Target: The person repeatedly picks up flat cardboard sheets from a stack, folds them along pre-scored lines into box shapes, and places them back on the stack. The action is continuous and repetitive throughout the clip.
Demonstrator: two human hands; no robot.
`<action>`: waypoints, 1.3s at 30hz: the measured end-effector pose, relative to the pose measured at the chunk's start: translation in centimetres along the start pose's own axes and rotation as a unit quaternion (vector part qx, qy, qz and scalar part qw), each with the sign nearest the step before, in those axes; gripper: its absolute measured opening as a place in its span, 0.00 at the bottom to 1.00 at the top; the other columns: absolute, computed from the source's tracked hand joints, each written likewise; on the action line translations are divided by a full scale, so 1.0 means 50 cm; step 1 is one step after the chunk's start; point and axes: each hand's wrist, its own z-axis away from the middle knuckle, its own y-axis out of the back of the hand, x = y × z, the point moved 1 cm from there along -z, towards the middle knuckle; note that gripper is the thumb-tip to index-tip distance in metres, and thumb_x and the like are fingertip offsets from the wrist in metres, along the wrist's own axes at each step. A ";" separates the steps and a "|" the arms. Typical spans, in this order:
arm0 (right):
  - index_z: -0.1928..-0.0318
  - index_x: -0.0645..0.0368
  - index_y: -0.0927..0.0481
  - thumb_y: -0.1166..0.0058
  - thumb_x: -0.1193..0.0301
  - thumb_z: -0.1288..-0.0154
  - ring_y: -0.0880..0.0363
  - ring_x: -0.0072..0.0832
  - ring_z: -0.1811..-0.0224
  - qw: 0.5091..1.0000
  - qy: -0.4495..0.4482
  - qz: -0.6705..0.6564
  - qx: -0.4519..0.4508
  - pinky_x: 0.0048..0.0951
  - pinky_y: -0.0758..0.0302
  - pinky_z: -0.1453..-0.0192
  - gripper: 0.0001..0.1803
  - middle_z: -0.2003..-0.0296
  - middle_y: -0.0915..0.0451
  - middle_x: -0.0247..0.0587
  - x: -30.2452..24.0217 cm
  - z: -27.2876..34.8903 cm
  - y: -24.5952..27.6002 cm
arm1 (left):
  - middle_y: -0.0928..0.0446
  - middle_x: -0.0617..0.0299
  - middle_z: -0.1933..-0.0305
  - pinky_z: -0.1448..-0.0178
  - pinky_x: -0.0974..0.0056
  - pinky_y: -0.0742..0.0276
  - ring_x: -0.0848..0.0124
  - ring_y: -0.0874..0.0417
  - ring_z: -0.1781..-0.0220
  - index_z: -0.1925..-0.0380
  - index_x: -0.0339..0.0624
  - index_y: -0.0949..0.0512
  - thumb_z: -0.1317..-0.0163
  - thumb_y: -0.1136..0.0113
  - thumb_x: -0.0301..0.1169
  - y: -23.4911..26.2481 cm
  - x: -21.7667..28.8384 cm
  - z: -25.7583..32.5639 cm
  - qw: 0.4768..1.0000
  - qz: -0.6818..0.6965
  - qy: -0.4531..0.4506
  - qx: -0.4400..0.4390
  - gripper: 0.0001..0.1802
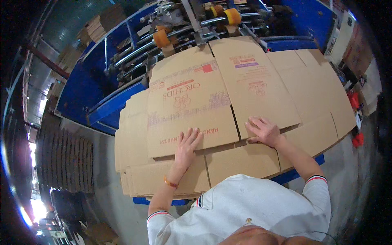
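Observation:
A flattened cardboard box (pixel 261 96) with red and purple print lies folded on top of other flat cardboard sheets (pixel 241 165). Its far end reaches under the rollers of a blue machine. My left hand (pixel 188 146) rests with fingers spread on the near edge of its left panel. On the right panel's near edge lies my right hand (pixel 264 131), fingers stretched forward and the thumb by the edge. A dark gap runs between the two panels, from the far end to the near edge between my hands.
The blue machine frame (pixel 94 96) stands beyond the cardboard, with metal shafts and orange-yellow rollers (pixel 232 17). To the left, a tall stack of cardboard (pixel 65 163) stands on the grey floor. Red items (pixel 357 139) hang or lie at the right.

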 end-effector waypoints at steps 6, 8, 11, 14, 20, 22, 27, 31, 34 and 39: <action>0.45 0.54 0.25 0.41 0.49 0.52 0.25 0.40 0.51 1.000 -0.002 -0.009 -0.004 0.35 0.22 0.51 0.34 0.48 0.25 0.41 -0.036 0.070 -0.003 | 0.35 0.59 0.32 0.28 0.44 0.45 0.57 0.37 0.29 0.35 0.53 0.34 0.58 0.44 0.13 -0.040 0.055 0.056 1.000 0.016 -0.002 0.020 0.44; 0.46 0.55 0.24 0.40 0.50 0.53 0.25 0.40 0.51 1.000 0.016 -0.006 0.007 0.36 0.23 0.51 0.34 0.49 0.24 0.40 -0.026 0.064 -0.018 | 0.35 0.61 0.32 0.29 0.45 0.44 0.59 0.37 0.30 0.35 0.55 0.35 0.55 0.43 0.16 -0.069 0.040 0.051 1.000 0.001 -0.003 0.029 0.43; 0.48 0.54 0.22 0.37 0.55 0.54 0.25 0.40 0.51 0.999 0.005 0.002 0.032 0.36 0.23 0.51 0.31 0.51 0.23 0.40 0.019 0.038 -0.043 | 0.35 0.63 0.32 0.29 0.47 0.43 0.61 0.38 0.30 0.34 0.59 0.37 0.48 0.44 0.20 -0.102 0.019 -0.006 0.998 -0.047 -0.014 0.047 0.39; 0.50 0.54 0.21 0.37 0.58 0.52 0.25 0.40 0.52 0.999 0.010 0.020 0.049 0.36 0.23 0.51 0.27 0.53 0.23 0.39 0.051 -0.003 -0.089 | 0.35 0.63 0.33 0.30 0.48 0.41 0.62 0.37 0.30 0.36 0.59 0.35 0.46 0.43 0.23 -0.091 -0.026 -0.043 0.998 -0.047 -0.024 0.040 0.35; 0.43 0.53 0.25 0.47 0.53 0.39 0.27 0.44 0.45 0.995 -0.006 0.069 0.073 0.41 0.28 0.43 0.27 0.47 0.24 0.44 0.045 -0.017 -0.113 | 0.31 0.63 0.39 0.33 0.44 0.39 0.63 0.33 0.34 0.43 0.59 0.31 0.43 0.44 0.29 -0.091 -0.045 -0.040 0.986 -0.127 0.020 0.102 0.26; 0.37 0.49 0.31 0.52 0.45 0.38 0.34 0.44 0.37 0.992 -0.044 0.106 0.057 0.48 0.37 0.37 0.33 0.39 0.30 0.42 0.029 0.005 -0.107 | 0.30 0.64 0.42 0.34 0.40 0.40 0.64 0.31 0.36 0.47 0.60 0.28 0.42 0.46 0.30 -0.093 -0.045 -0.028 0.970 -0.173 0.058 0.158 0.21; 0.31 0.46 0.39 0.69 0.36 0.34 0.43 0.43 0.30 0.992 -0.092 0.084 -0.023 0.55 0.46 0.31 0.40 0.32 0.39 0.38 0.070 -0.020 -0.152 | 0.28 0.64 0.46 0.35 0.33 0.42 0.64 0.28 0.39 0.51 0.61 0.26 0.42 0.46 0.33 -0.135 -0.092 -0.054 0.964 -0.137 0.100 0.204 0.17; 0.30 0.44 0.41 0.71 0.40 0.31 0.42 0.43 0.30 0.991 -0.067 0.112 0.002 0.53 0.44 0.31 0.36 0.31 0.40 0.36 0.129 0.003 -0.176 | 0.26 0.63 0.51 0.37 0.32 0.40 0.63 0.26 0.42 0.53 0.60 0.25 0.42 0.45 0.34 -0.121 -0.066 -0.064 0.961 -0.126 0.094 0.226 0.15; 0.30 0.39 0.41 0.70 0.41 0.30 0.46 0.42 0.28 0.969 -0.117 0.207 -0.068 0.60 0.49 0.31 0.33 0.30 0.41 0.33 0.081 -0.029 -0.152 | 0.26 0.62 0.55 0.37 0.31 0.40 0.61 0.25 0.44 0.54 0.59 0.24 0.42 0.45 0.34 -0.121 -0.065 -0.058 0.943 -0.195 0.173 0.208 0.15; 0.30 0.37 0.42 0.69 0.43 0.29 0.52 0.39 0.26 0.959 -0.230 0.164 -0.034 0.70 0.58 0.32 0.30 0.30 0.43 0.31 0.054 0.001 -0.139 | 0.27 0.59 0.54 0.35 0.32 0.44 0.59 0.28 0.42 0.53 0.54 0.26 0.42 0.47 0.32 -0.154 -0.075 -0.044 0.931 -0.160 0.153 0.290 0.15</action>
